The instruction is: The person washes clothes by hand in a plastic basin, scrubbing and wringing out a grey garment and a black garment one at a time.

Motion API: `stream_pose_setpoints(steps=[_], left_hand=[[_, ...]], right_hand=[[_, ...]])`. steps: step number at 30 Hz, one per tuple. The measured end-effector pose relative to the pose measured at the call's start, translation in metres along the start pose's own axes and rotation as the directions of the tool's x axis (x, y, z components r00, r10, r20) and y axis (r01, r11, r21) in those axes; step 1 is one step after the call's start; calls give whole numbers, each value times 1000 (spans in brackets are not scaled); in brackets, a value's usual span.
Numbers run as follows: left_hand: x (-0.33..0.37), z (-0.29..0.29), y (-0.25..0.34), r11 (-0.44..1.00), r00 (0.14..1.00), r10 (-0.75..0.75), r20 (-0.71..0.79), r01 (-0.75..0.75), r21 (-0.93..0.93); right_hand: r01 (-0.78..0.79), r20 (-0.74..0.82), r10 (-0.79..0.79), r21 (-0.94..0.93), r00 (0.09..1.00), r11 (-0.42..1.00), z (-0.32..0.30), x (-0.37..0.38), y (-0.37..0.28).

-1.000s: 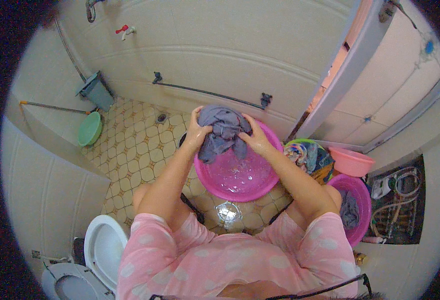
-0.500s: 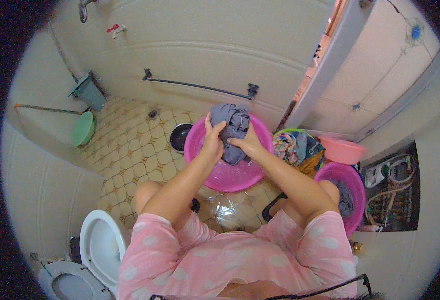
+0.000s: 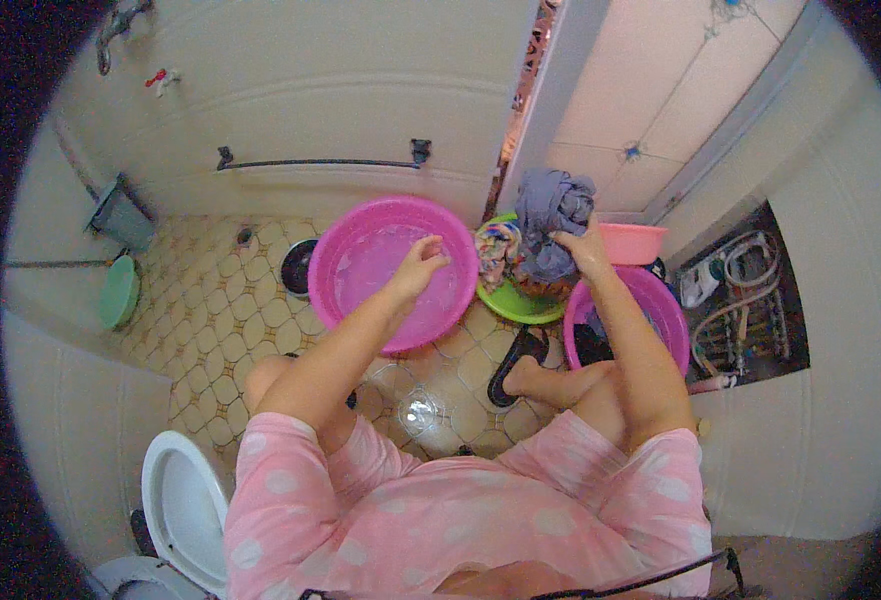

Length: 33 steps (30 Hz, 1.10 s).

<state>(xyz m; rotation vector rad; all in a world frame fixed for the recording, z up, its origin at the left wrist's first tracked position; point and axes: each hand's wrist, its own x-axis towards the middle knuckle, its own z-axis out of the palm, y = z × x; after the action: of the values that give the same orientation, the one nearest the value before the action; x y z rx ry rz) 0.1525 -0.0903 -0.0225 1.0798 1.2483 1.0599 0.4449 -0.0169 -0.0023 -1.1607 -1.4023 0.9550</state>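
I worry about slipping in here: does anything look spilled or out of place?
The floor tiles near the large pink basin shine brightly and look wet, perhaps from splashing, though some may be reflected light. Also, the wall opening at right stands uncovered, with hoses exposed.

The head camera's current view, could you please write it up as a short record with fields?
Right hand: gripping bunched grey cloth
Cloth position: over the green basin in this view; contact unclear
Left hand: holding nothing, fingers loosely curled, over the large magenta basin
Large basin contents: water
Green basin contents: patterned cloth
Other basins: pale pink basin, smaller magenta basin
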Motion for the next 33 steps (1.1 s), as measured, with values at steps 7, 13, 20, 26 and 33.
stream_pose_setpoints(steps=[7,13,20,26,33], left_hand=[[15,32,-48,948,972,-147,183,85,307],[39,79,-131,558,928,-162,336,-195,806],[51,116,-226,436,919,-124,374,-288,853],[50,126,-213,393,902,19,432,-404,826],[56,134,-217,285,902,-55,428,-397,873]], right_hand=[[-34,128,68,-253,989,967,-24,-23,57],[-68,219,230,-567,948,821,0,-33,140],[347,427,270,-889,863,298,14,-53,217],[197,271,191,-922,944,335,29,-73,211],[-16,108,341,-940,934,342,41,-96,266]])
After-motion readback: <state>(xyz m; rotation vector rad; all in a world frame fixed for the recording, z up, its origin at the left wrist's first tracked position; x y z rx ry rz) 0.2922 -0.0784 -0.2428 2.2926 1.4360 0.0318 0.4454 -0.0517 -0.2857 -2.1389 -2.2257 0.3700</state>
